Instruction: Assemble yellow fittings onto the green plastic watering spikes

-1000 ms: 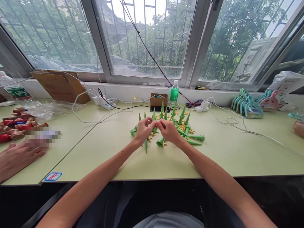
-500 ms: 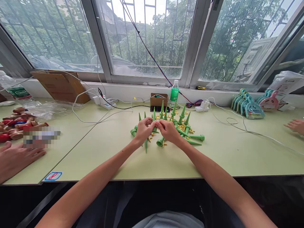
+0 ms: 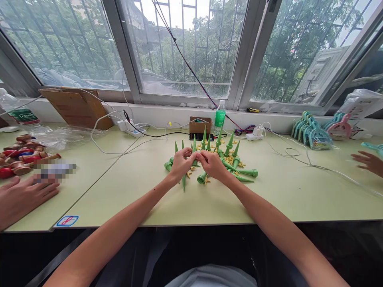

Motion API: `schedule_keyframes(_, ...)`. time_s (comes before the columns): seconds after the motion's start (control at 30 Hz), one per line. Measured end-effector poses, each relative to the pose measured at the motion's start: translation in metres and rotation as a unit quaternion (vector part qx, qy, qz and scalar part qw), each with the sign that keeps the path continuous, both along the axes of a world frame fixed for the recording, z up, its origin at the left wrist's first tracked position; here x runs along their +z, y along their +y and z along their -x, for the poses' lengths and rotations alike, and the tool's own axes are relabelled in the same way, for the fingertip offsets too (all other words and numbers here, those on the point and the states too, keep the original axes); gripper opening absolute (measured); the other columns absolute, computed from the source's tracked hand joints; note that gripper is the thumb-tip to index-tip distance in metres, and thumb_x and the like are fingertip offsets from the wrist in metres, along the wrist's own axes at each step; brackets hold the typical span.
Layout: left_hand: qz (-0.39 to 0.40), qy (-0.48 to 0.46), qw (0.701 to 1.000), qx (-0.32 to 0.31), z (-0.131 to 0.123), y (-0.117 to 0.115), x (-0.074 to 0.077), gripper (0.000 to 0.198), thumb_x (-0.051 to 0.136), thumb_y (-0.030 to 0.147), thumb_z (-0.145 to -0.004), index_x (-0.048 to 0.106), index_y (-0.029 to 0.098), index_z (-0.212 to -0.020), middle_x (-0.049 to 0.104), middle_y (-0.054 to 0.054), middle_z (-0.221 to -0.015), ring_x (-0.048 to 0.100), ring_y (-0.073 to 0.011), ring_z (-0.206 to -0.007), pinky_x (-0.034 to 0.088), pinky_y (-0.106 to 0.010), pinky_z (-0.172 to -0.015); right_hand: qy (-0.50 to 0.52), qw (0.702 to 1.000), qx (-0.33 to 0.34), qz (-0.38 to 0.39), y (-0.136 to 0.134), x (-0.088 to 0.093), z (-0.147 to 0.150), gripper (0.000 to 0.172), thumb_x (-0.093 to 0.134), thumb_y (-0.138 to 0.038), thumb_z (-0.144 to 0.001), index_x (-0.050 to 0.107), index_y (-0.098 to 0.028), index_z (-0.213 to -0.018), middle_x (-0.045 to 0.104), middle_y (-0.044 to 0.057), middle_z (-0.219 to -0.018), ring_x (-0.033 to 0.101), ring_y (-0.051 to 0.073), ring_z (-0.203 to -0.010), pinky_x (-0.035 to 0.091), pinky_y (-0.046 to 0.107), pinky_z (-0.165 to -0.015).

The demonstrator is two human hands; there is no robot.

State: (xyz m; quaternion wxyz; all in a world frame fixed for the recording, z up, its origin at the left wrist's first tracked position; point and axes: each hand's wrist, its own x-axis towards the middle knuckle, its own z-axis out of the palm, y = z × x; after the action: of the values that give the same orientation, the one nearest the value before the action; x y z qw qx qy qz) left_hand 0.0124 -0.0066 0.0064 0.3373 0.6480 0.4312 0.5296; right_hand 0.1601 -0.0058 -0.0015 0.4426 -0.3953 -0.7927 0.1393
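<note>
My left hand [image 3: 180, 162] and my right hand [image 3: 213, 163] meet fingertip to fingertip above the table, both pinched closed. Whatever lies between the fingers is too small and too covered to make out. A green pointed plastic spike [image 3: 194, 142] shows right behind the fingertips; I cannot tell whether a hand touches it. Around the hands are several more green spikes, some upright like the one at the back [image 3: 230, 143], others lying down, such as the ribbed-cap one [image 3: 249, 173] on the right. Small yellow plastic pieces [image 3: 229, 160] are scattered among them.
A green-labelled bottle [image 3: 220, 115], a small cardboard box [image 3: 200, 126] and a phone stand behind the spikes. White cables [image 3: 296, 153] cross the table. Co-workers' hands are at the left [image 3: 26, 201] and right [image 3: 369, 162]. Red wooden toys [image 3: 20, 157] and turquoise dustpan-like items [image 3: 320, 135] lie further out.
My hands have barely moved. At the right edge the co-worker's hand has shifted, and a light-blue item has come into view beside it. The left co-worker's hand moved slightly.
</note>
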Motion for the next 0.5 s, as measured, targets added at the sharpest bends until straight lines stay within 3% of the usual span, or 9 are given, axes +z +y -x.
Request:
schedule_keyframes(0.3,-0.006,0.010,1.000,0.002,0.0009,0.0019,-0.0012,0.026,0.058,0.039,-0.076,0.049,0.017,-0.065,0.050,0.003,-0.057,0.047,-0.0093,-0.055,0.033,-0.020,-0.048,-0.010,1.000,0.000,0.008,0.0009,-0.0016,-0.0005,0.038,0.035,-0.041,-0.096,0.039,-0.020,-0.065,0.041,-0.004,-0.054,0.034,0.010,-0.049,0.026,0.023,-0.051)
schedule_keyframes(0.5,-0.014,0.015,1.000,-0.001,0.0015,0.0038,-0.0029,0.024,0.058,0.039,-0.077,0.053,0.017,-0.069,0.057,0.001,-0.063,0.053,-0.0114,-0.060,0.038,-0.022,-0.053,-0.011,1.000,-0.001,0.003,0.0008,-0.0014,-0.0002,0.036,0.035,-0.039,-0.096,0.038,-0.020,-0.065,0.042,-0.003,-0.055,0.035,0.009,-0.050,0.026,0.023,-0.052)
